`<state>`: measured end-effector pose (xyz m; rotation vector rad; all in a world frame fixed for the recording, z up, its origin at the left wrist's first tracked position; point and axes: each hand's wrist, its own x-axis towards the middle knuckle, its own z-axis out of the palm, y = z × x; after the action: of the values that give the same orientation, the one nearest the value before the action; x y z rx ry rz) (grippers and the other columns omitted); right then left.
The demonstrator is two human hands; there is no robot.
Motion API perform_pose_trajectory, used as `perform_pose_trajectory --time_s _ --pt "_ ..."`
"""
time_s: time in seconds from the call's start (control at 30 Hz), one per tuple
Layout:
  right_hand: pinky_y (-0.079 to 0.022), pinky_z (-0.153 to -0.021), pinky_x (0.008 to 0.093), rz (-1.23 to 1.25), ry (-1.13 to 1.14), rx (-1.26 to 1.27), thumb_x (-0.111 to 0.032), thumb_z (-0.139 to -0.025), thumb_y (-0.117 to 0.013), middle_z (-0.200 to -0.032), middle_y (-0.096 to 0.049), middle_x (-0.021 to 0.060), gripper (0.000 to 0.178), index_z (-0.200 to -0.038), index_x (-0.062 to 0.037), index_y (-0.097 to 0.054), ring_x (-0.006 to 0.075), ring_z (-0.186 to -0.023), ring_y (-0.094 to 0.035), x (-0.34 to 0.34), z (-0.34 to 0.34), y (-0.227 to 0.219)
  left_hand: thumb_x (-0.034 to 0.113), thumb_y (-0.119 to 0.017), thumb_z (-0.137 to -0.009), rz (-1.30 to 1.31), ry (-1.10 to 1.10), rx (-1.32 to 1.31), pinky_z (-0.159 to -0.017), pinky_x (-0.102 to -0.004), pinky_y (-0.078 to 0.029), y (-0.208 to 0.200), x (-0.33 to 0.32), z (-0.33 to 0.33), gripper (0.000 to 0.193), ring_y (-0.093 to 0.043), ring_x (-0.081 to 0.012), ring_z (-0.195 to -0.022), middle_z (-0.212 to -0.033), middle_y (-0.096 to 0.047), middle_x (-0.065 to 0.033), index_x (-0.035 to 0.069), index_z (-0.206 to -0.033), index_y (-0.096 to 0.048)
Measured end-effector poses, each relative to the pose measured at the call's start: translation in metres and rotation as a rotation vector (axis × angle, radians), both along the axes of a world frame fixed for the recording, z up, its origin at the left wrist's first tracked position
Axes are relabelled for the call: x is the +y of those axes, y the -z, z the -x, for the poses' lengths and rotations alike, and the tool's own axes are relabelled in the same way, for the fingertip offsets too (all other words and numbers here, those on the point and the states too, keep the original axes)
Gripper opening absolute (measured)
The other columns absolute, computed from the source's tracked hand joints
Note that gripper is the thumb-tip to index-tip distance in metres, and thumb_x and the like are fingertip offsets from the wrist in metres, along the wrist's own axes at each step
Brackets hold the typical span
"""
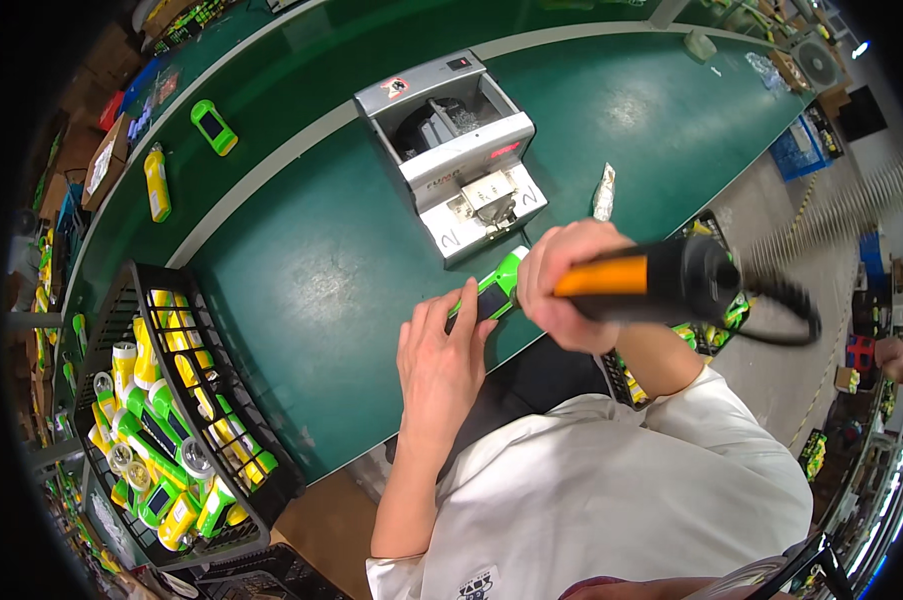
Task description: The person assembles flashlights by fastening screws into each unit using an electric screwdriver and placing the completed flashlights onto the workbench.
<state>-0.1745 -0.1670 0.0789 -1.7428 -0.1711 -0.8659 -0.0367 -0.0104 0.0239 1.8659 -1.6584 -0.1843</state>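
My left hand (439, 350) holds a green flashlight (511, 266) with a dark rectangular panel down against the table, fingers along its near side. Above its other end, my right hand (561, 290) is wrapped round a black and orange electric screwdriver (606, 278), whose coiled cord (786, 310) runs off to the right. The tool's tip is hidden behind my right hand, so I cannot tell whether it touches the flashlight. Just beyond both hands stands a grey screw feeder (426, 166) with an open top bin.
At the left, a black basket (136, 275) is heaped with yellow and green flashlights. Two more, one green (213, 128) and one yellow (157, 184), lie on the far-left ledge. A crumpled silvery tube (604, 192) lies right of the feeder. Another black crate (713, 228) stands below the table's right edge.
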Motion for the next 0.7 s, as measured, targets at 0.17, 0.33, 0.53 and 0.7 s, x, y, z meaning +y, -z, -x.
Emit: perform_pose_trajectory --time_s 0.17,0.33,0.53,0.7 --pt "-0.049 -0.051 0.0298 0.219 0.099 0.079 0.006 -0.086 -0.068 -0.070 -0.057 0.0075 0.025 -0.101 -0.0023 -0.050 0.0156 -0.055 -0.057 0.009 -0.004 -0.004 0.018 -0.074 -0.091 0.009 -0.001 -0.020 -0.080 -0.0379 -0.046 -0.001 0.001 -0.002 0.043 -0.062 -0.0251 -0.103 -0.115 -0.067 -0.0079 0.002 -0.129 -0.067" --pt "-0.046 -0.057 0.0257 -0.216 0.348 0.050 -0.002 -0.087 -0.072 -0.073 -0.061 0.0035 0.025 -0.107 -0.0026 -0.057 0.0079 -0.061 -0.057 0.029 0.004 0.008 0.016 -0.071 -0.093 0.011 -0.011 0.027 -0.081 -0.0403 -0.046 -0.001 0.003 -0.001 0.039 -0.061 -0.0285 -0.101 -0.115 -0.067 -0.0093 0.003 -0.130 -0.067" --pt "-0.049 -0.053 0.0290 -0.409 0.206 -0.224 0.003 -0.093 -0.061 -0.071 -0.058 0.0097 0.022 -0.110 0.0016 -0.046 0.0136 -0.057 -0.058 0.016 -0.014 -0.023 0.018 -0.072 -0.094 0.015 -0.002 0.052 -0.080 -0.0398 -0.046 -0.004 0.002 -0.003 0.039 -0.061 -0.0278 -0.099 -0.113 -0.068 -0.0090 0.002 -0.129 -0.068" --pt "-0.048 -0.051 0.0284 -0.391 0.250 -0.125 0.004 -0.091 -0.064 -0.070 -0.059 0.0082 0.024 -0.110 0.0015 -0.049 0.0119 -0.054 -0.057 0.008 -0.022 -0.011 0.017 -0.073 -0.092 -0.005 -0.013 0.089 -0.079 -0.0394 -0.046 -0.004 0.001 -0.003 0.039 -0.061 -0.0270 -0.098 -0.113 -0.068 -0.0084 0.002 -0.128 -0.069"
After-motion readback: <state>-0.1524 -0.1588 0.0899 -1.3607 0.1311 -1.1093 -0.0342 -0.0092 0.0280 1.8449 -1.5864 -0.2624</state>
